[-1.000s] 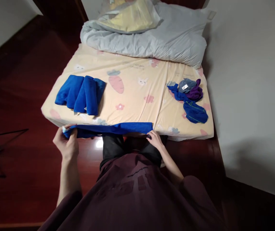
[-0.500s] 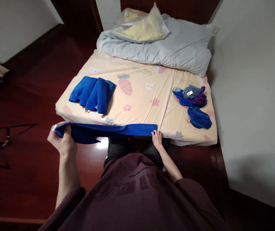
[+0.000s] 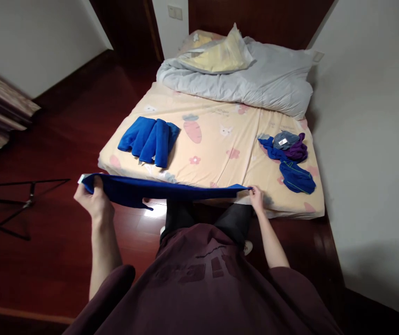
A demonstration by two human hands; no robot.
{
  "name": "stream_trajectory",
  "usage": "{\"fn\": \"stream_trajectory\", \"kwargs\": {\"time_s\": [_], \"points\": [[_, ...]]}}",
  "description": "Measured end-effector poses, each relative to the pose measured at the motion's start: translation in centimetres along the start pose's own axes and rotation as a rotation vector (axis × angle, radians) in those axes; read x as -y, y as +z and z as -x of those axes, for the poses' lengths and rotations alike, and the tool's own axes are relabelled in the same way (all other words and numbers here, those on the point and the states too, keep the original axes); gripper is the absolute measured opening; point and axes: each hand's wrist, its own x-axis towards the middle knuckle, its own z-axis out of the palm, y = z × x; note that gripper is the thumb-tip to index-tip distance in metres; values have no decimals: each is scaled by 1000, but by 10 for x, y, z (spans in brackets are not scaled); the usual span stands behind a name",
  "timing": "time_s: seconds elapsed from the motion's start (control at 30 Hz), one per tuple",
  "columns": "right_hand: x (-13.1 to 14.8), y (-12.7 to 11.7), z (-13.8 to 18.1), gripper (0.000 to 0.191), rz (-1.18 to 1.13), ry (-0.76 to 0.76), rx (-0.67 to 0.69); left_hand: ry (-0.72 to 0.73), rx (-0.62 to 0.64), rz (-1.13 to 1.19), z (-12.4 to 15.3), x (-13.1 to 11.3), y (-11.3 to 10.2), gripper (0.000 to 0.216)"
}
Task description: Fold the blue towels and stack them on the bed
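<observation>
I hold a blue towel (image 3: 157, 190) stretched flat and wide in front of my waist, just before the near edge of the mattress (image 3: 216, 153). My left hand (image 3: 93, 201) is closed on its left end, out over the dark wooden floor. My right hand (image 3: 257, 197) pinches its right end at the mattress edge. On the mattress to the left lies a pile of folded blue towels (image 3: 148, 139).
A small heap of blue, purple and grey cloths (image 3: 290, 158) lies at the mattress's right side by the white wall. A rumpled grey duvet (image 3: 241, 79) and yellow pillow (image 3: 216, 53) fill its far end. A thin black stand (image 3: 21, 204) lies on the floor at left.
My hands have drawn farther apart, pulling the towel longer and flatter; the left hand went left and up, the right hand went right. The view has tilted upward.
</observation>
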Motion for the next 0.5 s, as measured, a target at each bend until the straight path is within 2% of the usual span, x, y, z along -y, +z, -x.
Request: {"fn": "stream_trajectory", "kwargs": {"time_s": [0.07,0.2,0.3,0.4,0.5], "points": [[2,-31,-12,26,-102,27,-36,18,12,-34,-9,5,2,25],[13,-98,-23,26,-254,70,-4,66,122,-100,-18,10,7,21],[25,-143,-22,32,-258,72,-92,117,210,-107,-19,7,14,16],[41,-175,-20,39,-248,54,-187,156,315,-150,-21,3,27,12],[54,-195,-25,40,-271,67,-263,185,427,-236,-25,-2,48,13]]}}
